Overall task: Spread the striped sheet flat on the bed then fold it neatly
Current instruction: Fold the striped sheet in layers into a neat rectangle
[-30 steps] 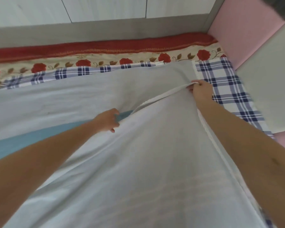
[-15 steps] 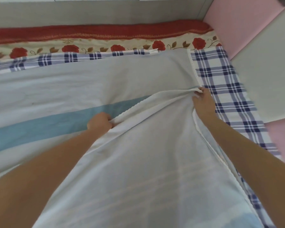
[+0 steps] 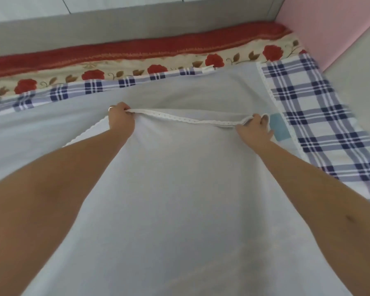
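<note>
1. Bed [image 3: 137, 49]: fills the view, with a red far edge.
2. Striped sheet [image 3: 179, 210]: lies on the bed, pale grey-white, near part doubled over the far part. The folded layer runs from the bottom of the view up to the hands.
3. Plaid sheet [image 3: 320, 116]: under the striped sheet, showing along the far and right sides.
4. Rose-print cover [image 3: 179, 63]: a strip beyond the plaid.
5. Pink panel [image 3: 329, 28]: top right corner.
6. Left hand [image 3: 121, 120]: fingers clenched round the lace hem [image 3: 190, 120].
7. Right hand [image 3: 254, 130]: fingers pinching the same hem, which sags slightly between the hands.
8. Blue stripe [image 3: 279, 127]: a patch just right of the right hand.
9. Ring [image 3: 111, 108]: on the left hand.
</note>
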The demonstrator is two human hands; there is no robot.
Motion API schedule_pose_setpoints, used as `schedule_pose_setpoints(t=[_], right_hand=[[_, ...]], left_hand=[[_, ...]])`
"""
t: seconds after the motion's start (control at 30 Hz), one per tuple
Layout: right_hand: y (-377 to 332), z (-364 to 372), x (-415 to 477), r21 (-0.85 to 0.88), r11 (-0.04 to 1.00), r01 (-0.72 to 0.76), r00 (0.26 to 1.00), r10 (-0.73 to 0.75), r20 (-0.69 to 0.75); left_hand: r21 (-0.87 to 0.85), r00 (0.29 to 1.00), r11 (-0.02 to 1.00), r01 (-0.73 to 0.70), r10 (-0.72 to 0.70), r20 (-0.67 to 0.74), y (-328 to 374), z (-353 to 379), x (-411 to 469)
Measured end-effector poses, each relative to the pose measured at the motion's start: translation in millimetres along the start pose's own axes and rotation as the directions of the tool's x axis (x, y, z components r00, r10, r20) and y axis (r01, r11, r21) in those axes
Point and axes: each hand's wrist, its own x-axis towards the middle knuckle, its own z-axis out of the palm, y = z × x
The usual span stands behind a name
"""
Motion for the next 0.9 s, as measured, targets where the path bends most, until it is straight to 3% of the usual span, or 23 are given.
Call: schedule_pose_setpoints(t=[0.13,0.27,0.37,0.9], right_hand=[[26.5,54.3,-7.3,-0.111,0.992,0.055,0.998,-0.051,0.041],[31.5,76.9,-10.8,-0.24,0.963,0.126,0.96,-0.179,-0.214],[35.3,86.8,-5.8,-0.244,0.962,0.125,0.948,-0.188,-0.258],[28.6,82.6,-3.5,-0.325,0.944,0.056,0.965,-0.135,-0.224]], left_hand=[[0.122,1.0,0.993,0.008,-0.006,-0.014,-30.6,46.7,-1.0],[0.36,0.978,0.927,-0.105,0.162,-0.131,-51.4,73.0,-6.2],[0.468,0.976,0.882,-0.056,0.147,-0.158,-55.7,86.7,-4.3],[0.531,0.991,0.846,-0.048,0.105,-0.079,-40.5,78.6,-6.5]])
